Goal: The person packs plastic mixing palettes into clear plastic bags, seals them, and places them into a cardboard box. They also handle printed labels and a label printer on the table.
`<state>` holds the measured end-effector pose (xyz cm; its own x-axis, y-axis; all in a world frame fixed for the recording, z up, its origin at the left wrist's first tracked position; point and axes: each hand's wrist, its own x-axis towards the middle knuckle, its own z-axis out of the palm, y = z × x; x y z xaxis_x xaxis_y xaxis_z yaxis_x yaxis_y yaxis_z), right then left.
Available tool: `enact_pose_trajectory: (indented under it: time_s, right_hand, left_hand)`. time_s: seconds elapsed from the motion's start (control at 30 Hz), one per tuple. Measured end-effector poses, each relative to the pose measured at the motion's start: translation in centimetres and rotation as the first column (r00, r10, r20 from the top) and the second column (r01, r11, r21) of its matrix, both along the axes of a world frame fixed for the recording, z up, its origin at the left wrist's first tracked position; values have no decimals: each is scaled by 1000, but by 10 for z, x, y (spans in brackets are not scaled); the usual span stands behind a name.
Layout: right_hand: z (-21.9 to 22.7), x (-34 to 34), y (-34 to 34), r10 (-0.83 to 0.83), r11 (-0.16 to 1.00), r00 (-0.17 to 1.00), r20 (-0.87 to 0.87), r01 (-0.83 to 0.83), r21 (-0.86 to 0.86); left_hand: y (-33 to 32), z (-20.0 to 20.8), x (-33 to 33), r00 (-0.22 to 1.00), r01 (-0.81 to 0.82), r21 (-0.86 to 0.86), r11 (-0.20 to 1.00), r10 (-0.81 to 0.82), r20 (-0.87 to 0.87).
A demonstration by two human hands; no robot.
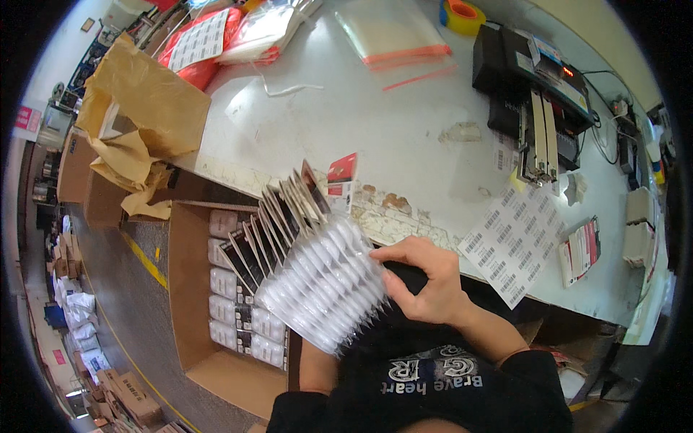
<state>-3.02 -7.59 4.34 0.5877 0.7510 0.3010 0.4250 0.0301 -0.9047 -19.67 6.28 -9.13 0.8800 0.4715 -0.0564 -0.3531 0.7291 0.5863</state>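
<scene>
So the right hand (pixel 426 281) is pressed against the right end of a fanned-out stack of blister packs (pixel 317 267), fingers (pixel 393 254) curled over the top edge and thumb lower down, gripping the end of the stack. The left hand is buried under the packs, only the forearm (pixel 317 368) shows below them, so I can't tell what its fingers are doing, though the stack seems to rest on it. The packs are held in the air just near of the surface (pixel 346 123) edge, right above an open cardboard box (pixel 188 289) on the floor to the left. That box has more of the same packs (pixel 238 303) lined up along its right side, with bare cardboard at the near end.

On the surface: a sheet of barcode labels (pixel 516 242) hangs over the near edge just right of the hand, a small red card (pixel 341 173) lies just past the fanned packs, and a black label printer (pixel 534 86) sits far right. Clear zip bags (pixel 393 32) and a yellow tape roll (pixel 462 14) lie at the far side. Crumpled brown paper (pixel 141 108) is piled at the left end.
</scene>
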Motion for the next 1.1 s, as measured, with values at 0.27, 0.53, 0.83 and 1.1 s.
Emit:
enact_pose_trajectory:
  time_s: [0.27, 0.53, 0.83, 1.1]
  right_hand:
    - [12, -3, -36, -126, 992, 989, -79, 128, 19]
    - [15, -2, -53, -161, 987, 980, -117, 162, 3]
    - [13, 2, -48, -85, 987, 991, 107, 69, 146]
    - [17, 6, -53, 75, 997, 971, 225, -65, -51]
  left_hand:
    - [-18, 5, 19, 997, 76, 32, 997, -76, 11]
    - [-28, 6, 19, 996, 85, 39, 996, -85, 2]
    - [-26, 0, 7, 998, 66, 54, 996, -66, -5]
    - [-25, -5, -10, 999, 54, 56, 997, -54, -10]
